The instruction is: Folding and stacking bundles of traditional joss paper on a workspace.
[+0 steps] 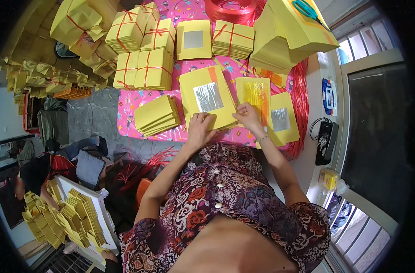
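Observation:
A stack of yellow paper sheets with a silver foil square (208, 96) lies on the pink patterned tablecloth (130, 116). My left hand (199, 128) presses on the near edge of that stack with its fingers spread. My right hand (249, 116) pinches the stack's near right corner, beside a yellow sheet with gold foil (254, 93). A loose yellow stack (156, 114) lies left of my left hand, and a stack with a silver square (280, 119) lies right of my right hand.
Bundles of yellow paper tied with red string (143, 69) cover the far side of the table. Scissors with teal handles (307, 10) rest on a tall yellow pile at the far right. Another person (32, 170) sits at lower left beside folded yellow papers (77, 214).

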Demonstrator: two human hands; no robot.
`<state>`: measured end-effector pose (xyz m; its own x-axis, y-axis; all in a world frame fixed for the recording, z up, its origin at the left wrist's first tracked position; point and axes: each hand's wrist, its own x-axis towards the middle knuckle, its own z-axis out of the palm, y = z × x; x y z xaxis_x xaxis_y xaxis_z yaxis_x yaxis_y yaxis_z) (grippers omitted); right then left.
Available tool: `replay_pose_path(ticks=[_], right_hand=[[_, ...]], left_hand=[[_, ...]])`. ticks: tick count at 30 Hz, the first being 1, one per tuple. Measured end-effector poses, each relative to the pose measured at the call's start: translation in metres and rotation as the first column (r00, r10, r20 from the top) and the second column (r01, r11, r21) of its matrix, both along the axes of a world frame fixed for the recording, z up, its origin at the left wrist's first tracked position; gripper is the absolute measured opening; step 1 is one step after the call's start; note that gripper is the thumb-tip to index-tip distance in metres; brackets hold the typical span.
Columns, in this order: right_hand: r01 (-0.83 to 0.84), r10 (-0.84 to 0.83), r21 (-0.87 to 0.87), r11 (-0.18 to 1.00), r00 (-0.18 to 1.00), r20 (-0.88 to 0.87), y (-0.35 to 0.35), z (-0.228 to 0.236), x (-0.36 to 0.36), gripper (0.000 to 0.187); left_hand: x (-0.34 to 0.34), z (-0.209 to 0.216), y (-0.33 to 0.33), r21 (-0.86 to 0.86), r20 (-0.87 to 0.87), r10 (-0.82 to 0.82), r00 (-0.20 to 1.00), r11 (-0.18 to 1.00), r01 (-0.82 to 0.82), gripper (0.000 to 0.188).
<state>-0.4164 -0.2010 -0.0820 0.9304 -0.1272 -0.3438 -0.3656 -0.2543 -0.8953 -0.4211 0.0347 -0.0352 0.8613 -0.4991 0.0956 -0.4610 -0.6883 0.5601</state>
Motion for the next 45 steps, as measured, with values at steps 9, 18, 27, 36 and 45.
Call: replay_pose_path(ticks=[9, 18, 27, 36, 45], right_hand=[[-0.004, 0.02, 0.07, 0.998, 0.972, -0.234, -0.004, 0.024, 0.013, 0.028], [-0.046, 0.111, -0.315, 0.948, 0.975, 0.191, -0.014, -0.009, 0.001, 0.035], [0.301, -0.062, 0.589, 0.75, 0.919, -0.39, 0.032, 0.052, 0.025, 0.045], [-0.208, 0.348, -0.41, 0.888, 0.887, 0.304, 0.073, 0.06, -0.005, 0.053], [-0.242, 0.451, -0.543, 0.804, 0.843, 0.293, 0.084, 0.062, -0.016, 0.061]], left_hand=[[0.012, 0.002, -0.001, -0.213, -0.125, 0.089, 0.988, 0.97, -0.114, 0.025], [0.029, -0.026, 0.008, -0.353, -0.478, 0.115, 0.871, 0.882, -0.31, 0.027], [0.032, -0.024, 0.02, -0.448, -0.746, -0.082, 0.661, 0.797, -0.406, 0.027], [0.05, -0.014, 0.005, -0.413, -0.82, 0.018, 0.573, 0.673, -0.613, 0.039], [0.049, -0.015, -0.019, -0.56, -0.777, 0.053, 0.628, 0.398, -0.727, 0.027]])
